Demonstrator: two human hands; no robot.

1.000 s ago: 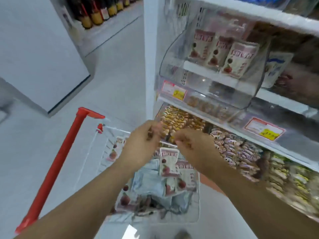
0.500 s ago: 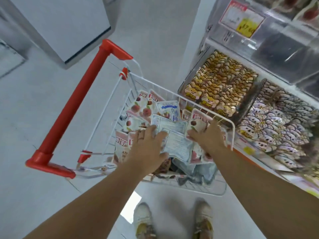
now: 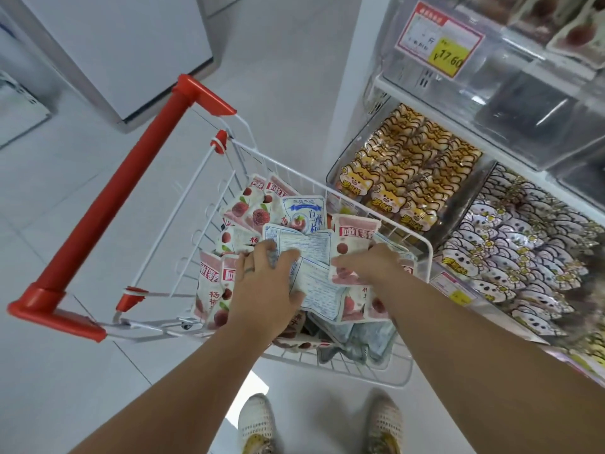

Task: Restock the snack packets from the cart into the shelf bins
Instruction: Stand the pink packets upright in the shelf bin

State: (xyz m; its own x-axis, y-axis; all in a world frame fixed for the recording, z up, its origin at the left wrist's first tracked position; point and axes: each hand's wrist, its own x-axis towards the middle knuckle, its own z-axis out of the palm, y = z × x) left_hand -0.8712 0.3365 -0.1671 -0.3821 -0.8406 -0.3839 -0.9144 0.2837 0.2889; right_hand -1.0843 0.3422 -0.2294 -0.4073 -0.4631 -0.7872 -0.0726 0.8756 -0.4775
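Observation:
A white wire cart (image 3: 366, 370) with a red handle (image 3: 131, 204) stands below me, full of snack packets. Most are pink and white with red fruit (image 3: 252, 208); some are blue and white (image 3: 304, 213). My left hand (image 3: 265, 290) reaches into the pile and its fingers curl over a blue-white packet lying back side up (image 3: 306, 244). Beside it, my right hand (image 3: 373, 265) grips a pink packet (image 3: 352, 237) at the cart's right side. A clear shelf bin (image 3: 530, 103) with a price tag (image 3: 438, 40) sits up right, with pink packets (image 3: 576, 34) in it.
Just right of the cart, lower shelf bins hold orange tiger packets (image 3: 409, 178) and white-purple packets (image 3: 523, 244). A white cabinet (image 3: 114, 44) stands on the floor at the upper left. My shoes (image 3: 258, 424) are on the pale tiles behind the cart.
My view dropped from the shelf to the cart. Both hands came down from in front of the shelf into the cart and settled onto the packets.

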